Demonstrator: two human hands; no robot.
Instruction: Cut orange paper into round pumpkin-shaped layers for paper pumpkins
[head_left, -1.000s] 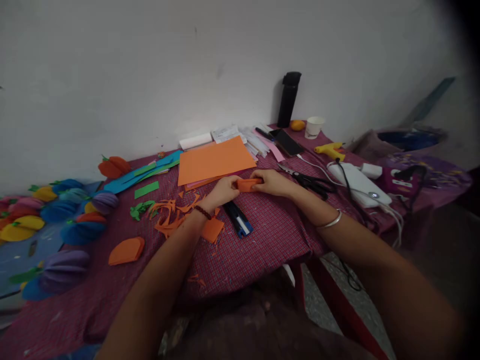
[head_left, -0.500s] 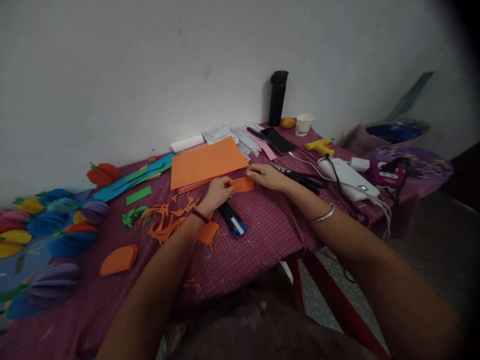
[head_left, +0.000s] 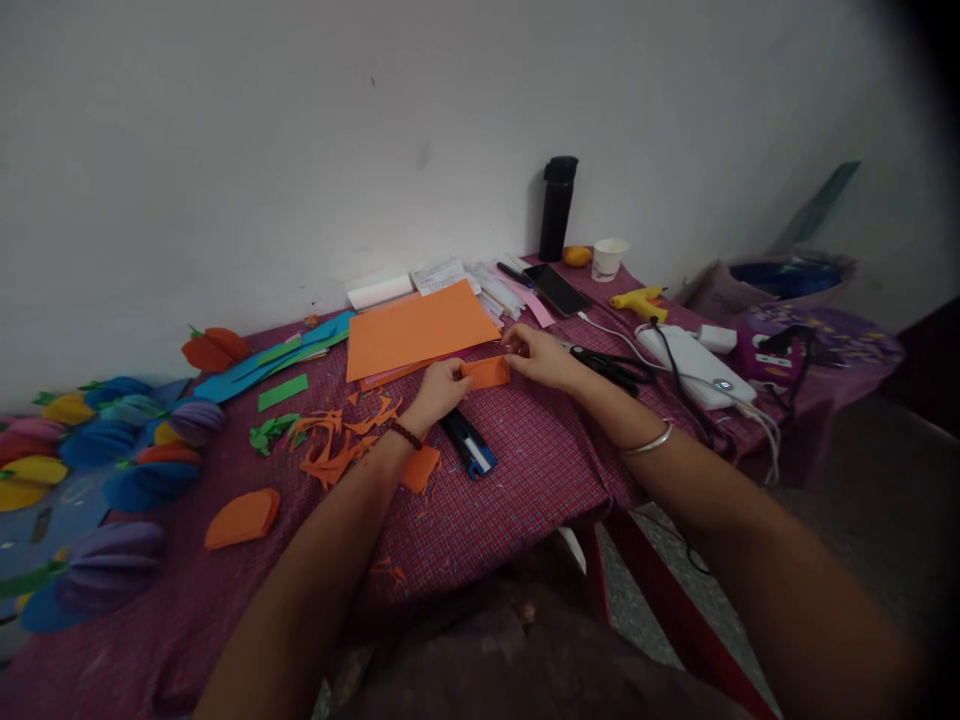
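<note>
A small folded-looking piece of orange paper (head_left: 489,373) is held up between my hands, above the checked cloth. My left hand (head_left: 439,392) pinches its left end, thumb and fingers pressed together. At the other end, my right hand (head_left: 541,358) has its fingers curled round the right edge, the thumb against the paper. A blue-and-black stapler (head_left: 471,445) lies just below my left hand. Under my left wrist is a small orange paper stack (head_left: 420,468). Behind the hands rests a stack of large orange sheets (head_left: 420,330).
Orange scraps (head_left: 330,445), rounded orange cutouts (head_left: 244,518) and green strips (head_left: 283,392) lie left. Black scissors (head_left: 611,368), a white power bank (head_left: 697,370) with cables, a yellow glue gun (head_left: 640,302), a phone (head_left: 559,288), a paper cup (head_left: 608,259) and a black bottle (head_left: 556,210) stand or lie right.
The view has shifted slightly. My right hand has moved a little to the right along the orange paper, its fingers lifting somewhat. My left hand keeps its pinch.
</note>
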